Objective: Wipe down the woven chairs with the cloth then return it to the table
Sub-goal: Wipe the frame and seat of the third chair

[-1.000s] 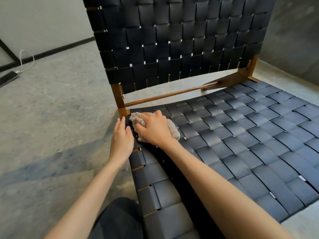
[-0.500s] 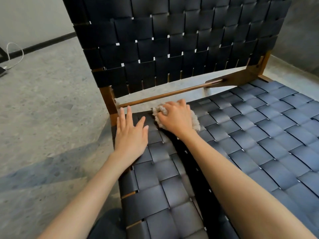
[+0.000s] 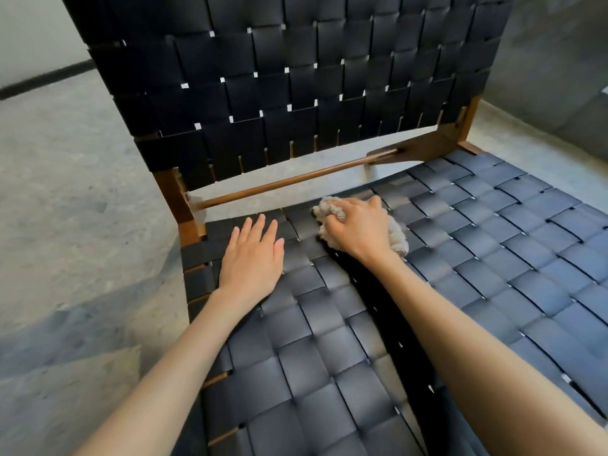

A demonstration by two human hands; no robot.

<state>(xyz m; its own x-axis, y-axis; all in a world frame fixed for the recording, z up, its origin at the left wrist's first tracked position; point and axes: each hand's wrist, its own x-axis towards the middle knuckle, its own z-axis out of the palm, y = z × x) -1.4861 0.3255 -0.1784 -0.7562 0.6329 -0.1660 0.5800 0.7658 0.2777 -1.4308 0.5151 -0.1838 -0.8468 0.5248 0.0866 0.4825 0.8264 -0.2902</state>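
Cloth (image 3: 330,209) is pressing into the rear of the seat (image 3: 493,258). Nearer, the left hand (image 3: 251,258) is lying flat, fingers straight, holding nothing. Just right of it, the right hand (image 3: 358,227) is clutching the cloth, most weave stretching rightward, backrest (image 3: 296,93) rising beyond.

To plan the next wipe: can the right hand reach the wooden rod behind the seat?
Probably yes: the right hand, gripping the cloth, is near the seat's back edge; nothing blocks the rod.
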